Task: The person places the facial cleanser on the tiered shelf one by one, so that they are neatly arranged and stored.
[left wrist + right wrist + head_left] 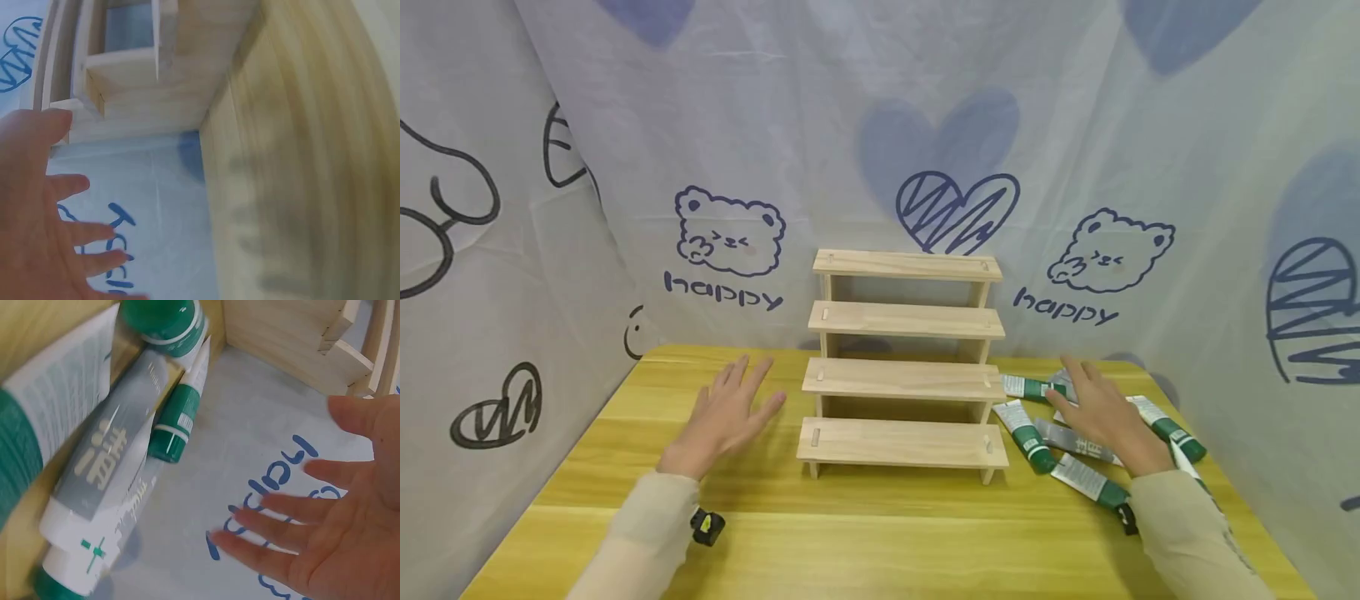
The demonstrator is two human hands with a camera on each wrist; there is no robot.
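Observation:
A pale wooden rack of stepped shelves [902,379] stands in the middle of the table, its shelves bare. To its left, my left hand [722,421] hovers over the table with spread fingers and holds nothing. On the other side, my right hand [1105,412] is held above a loose group of green, white and grey tubes, fingers extended. One tube [1027,435] lies against the rack's right side, and another [1090,481] lies nearer the front. In the right wrist view, a grey tube [106,444] lies among others, apart from the palm.
The yellow wood-grain table [850,542] meets a white cloth [820,167] printed with hearts and bears, which hangs behind and along both sides. A small black device [707,527] is at the left wrist, and a similar black piece [1127,518] at the right.

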